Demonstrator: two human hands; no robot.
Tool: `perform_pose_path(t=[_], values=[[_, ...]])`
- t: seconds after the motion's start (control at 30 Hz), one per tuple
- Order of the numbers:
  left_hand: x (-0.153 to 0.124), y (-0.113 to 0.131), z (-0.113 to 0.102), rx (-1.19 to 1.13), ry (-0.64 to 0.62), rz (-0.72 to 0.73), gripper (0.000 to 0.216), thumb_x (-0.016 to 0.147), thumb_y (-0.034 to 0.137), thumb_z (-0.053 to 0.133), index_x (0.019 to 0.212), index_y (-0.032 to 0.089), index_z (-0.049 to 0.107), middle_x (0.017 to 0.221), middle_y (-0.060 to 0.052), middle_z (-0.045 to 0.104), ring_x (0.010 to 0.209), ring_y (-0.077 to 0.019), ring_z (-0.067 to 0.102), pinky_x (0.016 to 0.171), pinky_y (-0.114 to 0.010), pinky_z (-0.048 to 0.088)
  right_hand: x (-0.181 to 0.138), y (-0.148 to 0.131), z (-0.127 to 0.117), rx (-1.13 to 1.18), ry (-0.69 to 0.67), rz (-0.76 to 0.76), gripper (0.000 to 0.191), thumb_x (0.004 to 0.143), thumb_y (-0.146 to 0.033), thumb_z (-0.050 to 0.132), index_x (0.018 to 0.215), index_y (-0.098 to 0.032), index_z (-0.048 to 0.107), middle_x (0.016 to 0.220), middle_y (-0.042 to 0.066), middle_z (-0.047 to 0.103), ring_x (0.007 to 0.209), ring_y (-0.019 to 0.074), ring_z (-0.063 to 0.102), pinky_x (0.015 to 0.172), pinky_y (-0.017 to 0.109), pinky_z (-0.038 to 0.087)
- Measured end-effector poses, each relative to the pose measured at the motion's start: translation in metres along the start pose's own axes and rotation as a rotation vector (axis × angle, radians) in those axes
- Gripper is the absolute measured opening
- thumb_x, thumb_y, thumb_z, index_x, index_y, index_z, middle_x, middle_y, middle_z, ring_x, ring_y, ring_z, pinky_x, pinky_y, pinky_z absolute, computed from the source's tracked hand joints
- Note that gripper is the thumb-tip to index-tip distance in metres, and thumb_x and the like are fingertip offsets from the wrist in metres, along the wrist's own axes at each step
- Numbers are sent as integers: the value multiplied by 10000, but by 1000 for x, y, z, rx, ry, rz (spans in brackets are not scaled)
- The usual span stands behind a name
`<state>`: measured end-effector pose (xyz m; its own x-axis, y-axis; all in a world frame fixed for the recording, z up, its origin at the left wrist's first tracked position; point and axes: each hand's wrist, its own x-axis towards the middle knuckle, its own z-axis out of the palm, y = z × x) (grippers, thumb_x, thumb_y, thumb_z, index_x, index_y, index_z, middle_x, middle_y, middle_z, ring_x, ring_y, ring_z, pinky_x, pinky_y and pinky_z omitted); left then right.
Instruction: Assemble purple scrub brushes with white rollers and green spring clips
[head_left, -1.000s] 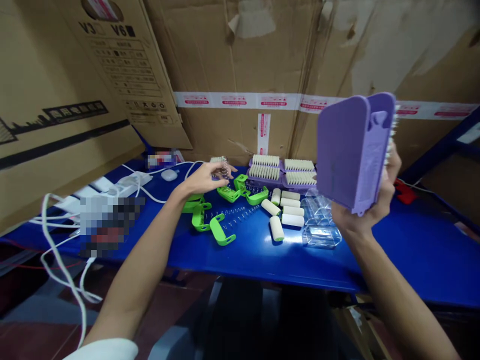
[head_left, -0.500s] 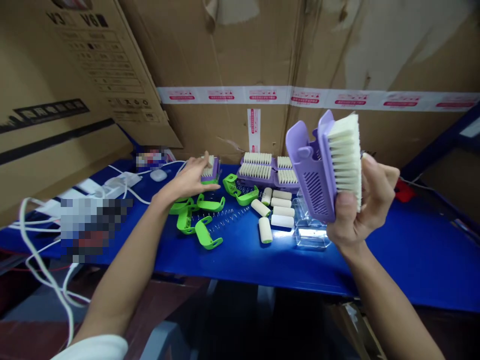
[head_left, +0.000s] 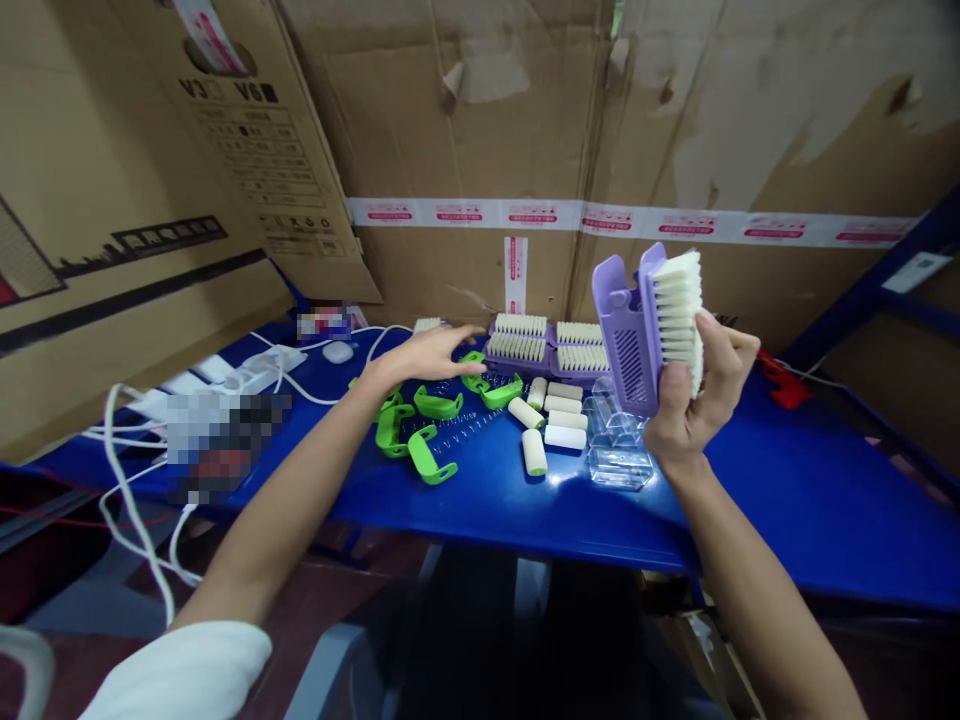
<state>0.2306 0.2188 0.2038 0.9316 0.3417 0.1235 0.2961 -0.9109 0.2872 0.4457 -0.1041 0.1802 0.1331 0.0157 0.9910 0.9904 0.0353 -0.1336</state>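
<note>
Raised above the table, my right hand (head_left: 701, 390) grips a purple brush (head_left: 637, 340) by its cream bristles, which face right; its slotted purple body faces left. My left hand (head_left: 439, 352) is open, fingers stretched to the right, over the green plastic brackets (head_left: 437, 403). Its fingertips come close to the left end of the purple brushes (head_left: 517, 345) lying bristles up at the back. Another brush (head_left: 427, 324) is mostly hidden behind this hand. Metal springs (head_left: 469, 428) lie among the brackets. Several cream rollers (head_left: 533, 452) lie in the middle, beside clear plastic pieces (head_left: 619, 468).
A white power strip (head_left: 262, 370) with white cables (head_left: 124, 500) takes up the left of the blue table (head_left: 487, 515). Cardboard (head_left: 480, 130) walls the back and left. A red object (head_left: 785, 385) lies at the right rear.
My left hand has moved right, from the brush at the left toward the row of purple brushes. My right hand still holds its brush, a little lower. The view has shifted.
</note>
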Motion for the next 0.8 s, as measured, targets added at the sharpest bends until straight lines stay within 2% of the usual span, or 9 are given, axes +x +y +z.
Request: perform_pose_path(t=[0.07,0.13,0.2,0.3,0.37,0.47,0.57,0.67,0.8], values=[[0,5,7,47,-28,-7,788,931,575,803,1612,191,705,1507,-193,808,1356,-421,782,1173,-509,593,0,-1,1,4,-6,10,551,1160,-448,481,1701,-468,581,1336,107,651,1245,356,673,1075,634,611],[-4,9,10,22,-9,-25,605,942,481,782,1472,188,799,1332,-175,864,1198,-390,823,1087,-490,620,0,-3,2,17,-8,16,536,1168,-448,479,1692,-453,592,1326,111,657,1235,354,677,1071,629,619],[-13,14,7,-30,78,-16,498,960,466,765,1361,182,846,1204,-151,875,1085,-353,827,1026,-476,634,0,-6,2,24,-19,27,535,1172,-449,476,1695,-463,589,1328,105,663,1232,343,685,1081,615,621],[-29,21,-12,-92,273,31,442,958,535,798,1231,193,861,1215,-122,868,1096,-325,814,1062,-476,642,-3,-11,3,60,-29,58,540,1172,-468,497,1704,-519,577,1355,87,680,1266,342,686,1112,619,614],[-37,28,-28,-176,399,34,446,948,581,825,1186,205,833,1203,-98,861,1097,-298,812,1060,-450,661,-4,-15,4,120,-28,143,545,1173,-502,497,1713,-558,551,1412,77,690,1294,353,694,1117,645,620],[-42,45,-37,-396,531,43,506,943,675,813,1147,219,738,1093,-65,833,967,-241,815,874,-368,699,-1,-17,6,261,-50,403,618,1175,-593,414,1792,-587,389,1628,64,633,1429,342,699,1145,638,640],[-42,69,-21,-542,554,143,501,949,675,818,1152,244,665,1120,-74,853,970,-240,851,800,-351,716,11,-12,5,510,-146,669,723,1154,-748,250,1855,-581,193,1830,53,490,1580,336,646,1133,636,671],[-40,89,12,-357,719,300,386,1010,568,830,1207,273,678,1223,-88,883,1167,-272,873,994,-441,742,23,-8,0,731,-242,796,873,1093,-911,168,1878,-528,171,1811,121,526,1504,387,712,1052,707,701],[-41,92,49,-102,1001,593,312,1058,436,860,1277,318,671,1230,-44,889,1161,-252,885,988,-446,759,24,-7,-4,748,-268,807,890,1062,-882,449,1849,-565,178,1752,137,581,1414,407,772,1039,707,709]])
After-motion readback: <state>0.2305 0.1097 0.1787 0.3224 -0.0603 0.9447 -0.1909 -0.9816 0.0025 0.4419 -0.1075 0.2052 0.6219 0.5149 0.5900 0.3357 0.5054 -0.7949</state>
